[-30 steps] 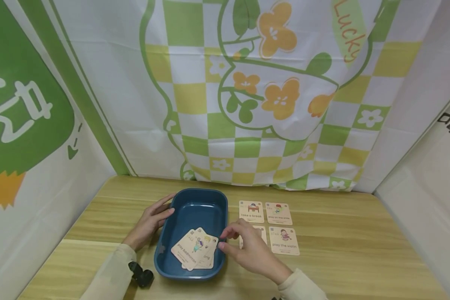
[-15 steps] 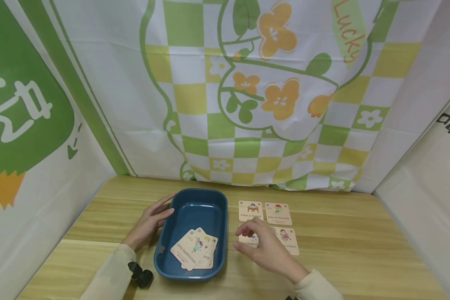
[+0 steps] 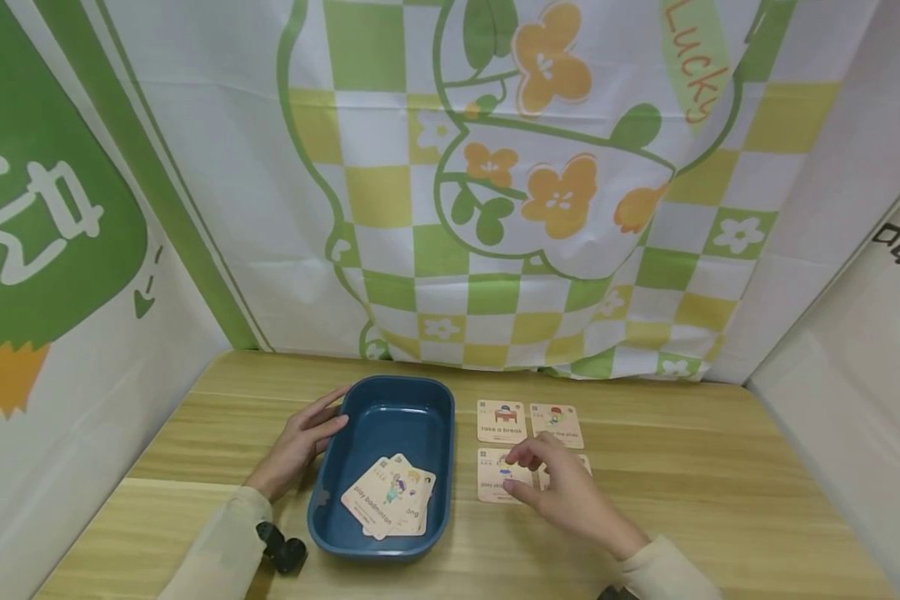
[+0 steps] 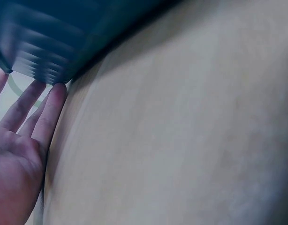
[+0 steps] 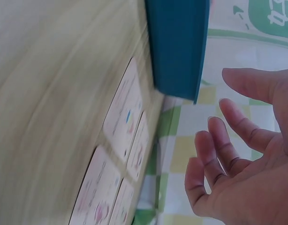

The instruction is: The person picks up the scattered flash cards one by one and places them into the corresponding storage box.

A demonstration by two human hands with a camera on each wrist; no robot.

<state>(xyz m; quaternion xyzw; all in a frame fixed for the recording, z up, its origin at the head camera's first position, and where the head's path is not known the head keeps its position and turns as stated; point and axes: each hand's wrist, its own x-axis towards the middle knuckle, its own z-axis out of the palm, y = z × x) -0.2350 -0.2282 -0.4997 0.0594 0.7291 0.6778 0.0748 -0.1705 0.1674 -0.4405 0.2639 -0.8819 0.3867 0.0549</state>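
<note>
A blue rectangular tray stands on the table, holding several overlapping picture cards; the top one, a "play badminton" card, hides most of the others. My left hand rests against the tray's left side, and in the left wrist view its straight fingers touch the outer wall. To the right of the tray, my right hand hovers over the laid-out cards with loosely bent fingers and nothing in them. Below it lie a "take a break" card, a slide card, a partly covered card and a mostly hidden one.
The wooden table runs back to a hanging checkered cloth with flowers. White printed panels flank it on both sides. A small black device sits at the left wrist.
My right hand has moved right, away from the tray's rim and over the lower cards, uncovering the lower-left card and covering most of the violin card. The left hand and tray stay put.
</note>
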